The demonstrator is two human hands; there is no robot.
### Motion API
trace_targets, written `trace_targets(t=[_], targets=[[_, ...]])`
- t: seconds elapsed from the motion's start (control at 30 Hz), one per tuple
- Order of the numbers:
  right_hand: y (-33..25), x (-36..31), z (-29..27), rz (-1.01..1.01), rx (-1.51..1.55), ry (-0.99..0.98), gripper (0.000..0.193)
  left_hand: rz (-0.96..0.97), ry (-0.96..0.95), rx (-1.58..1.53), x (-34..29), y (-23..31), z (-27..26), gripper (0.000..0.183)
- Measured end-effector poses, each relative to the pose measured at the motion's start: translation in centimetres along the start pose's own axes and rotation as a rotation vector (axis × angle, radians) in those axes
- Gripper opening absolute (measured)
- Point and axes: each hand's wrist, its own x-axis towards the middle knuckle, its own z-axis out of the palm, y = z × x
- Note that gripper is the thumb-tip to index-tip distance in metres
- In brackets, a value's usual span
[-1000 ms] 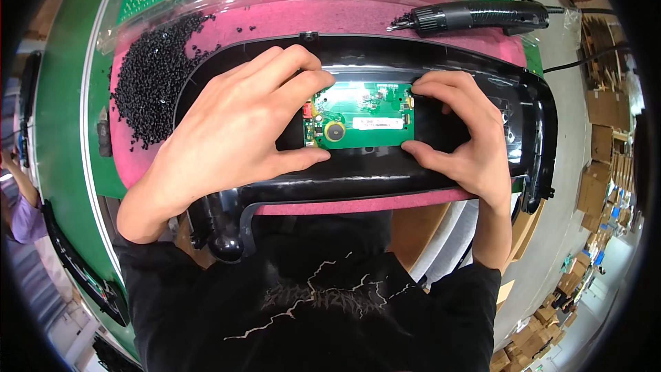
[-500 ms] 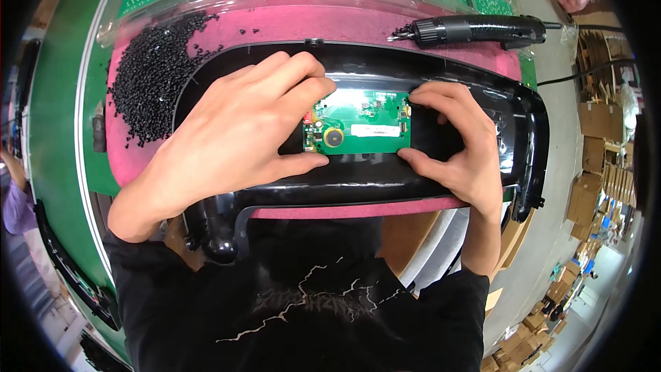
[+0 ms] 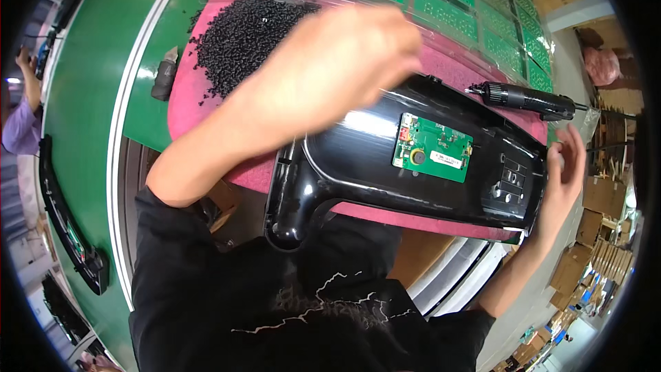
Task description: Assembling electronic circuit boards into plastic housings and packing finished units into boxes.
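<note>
A green circuit board (image 3: 441,141) lies inside the glossy black plastic housing (image 3: 385,182), with nobody's fingers on it. My left hand (image 3: 358,55), smeared by motion, is over the far left part of the housing; its fingers cannot be made out clearly. At the housing's right end is my right hand (image 3: 566,169), its thumb and fingers apart, close against the edge; whether it touches is hard to tell. Beyond the housing, a black electric screwdriver (image 3: 527,100) rests with its bit pointing left. A heap of small black screws (image 3: 241,45) sits partly behind my left forearm.
A pink mat (image 3: 184,114) lies under the housing on the green table (image 3: 89,96). Clear trays of green circuit boards (image 3: 441,14) stand at the back. A dark cylindrical object (image 3: 164,80) is left of the mat. Another person's arm (image 3: 27,89) shows at far left.
Both hands have let go of the circuit board, which stays in the housing. My left hand has risen up and right; my right has moved right. The view has shifted and the housing appears tilted.
</note>
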Motion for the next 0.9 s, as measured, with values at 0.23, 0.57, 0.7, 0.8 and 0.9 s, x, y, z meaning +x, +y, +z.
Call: trace_targets(t=[0.23,0.57,0.7,0.8,0.9], targets=[[3.2,6.8,-1.1,0.301,0.043,-0.227,0.041,-0.074,-0.189,0.000,0.1,-6.2,0.2,0.013],[-3.4,7.2,9.8,-0.071,1.024,0.071,0.037,-0.091,-0.111,0.073,-0.3,-6.8,0.1,0.015],[-4.6,6.8,9.5,0.067,1.161,-0.131,0.024,-0.057,0.014,-0.081,0.0,-4.3,-0.7,0.014],[-7.9,5.4,8.4,-0.068,1.346,-0.047,0.025,0.130,0.047,-0.160,-0.7,-2.8,0.0,0.009],[-10.4,3.4,6.3,-0.064,1.624,-0.172,0.024,0.124,0.020,-0.213,-1.2,-0.7,0.5,0.009]])
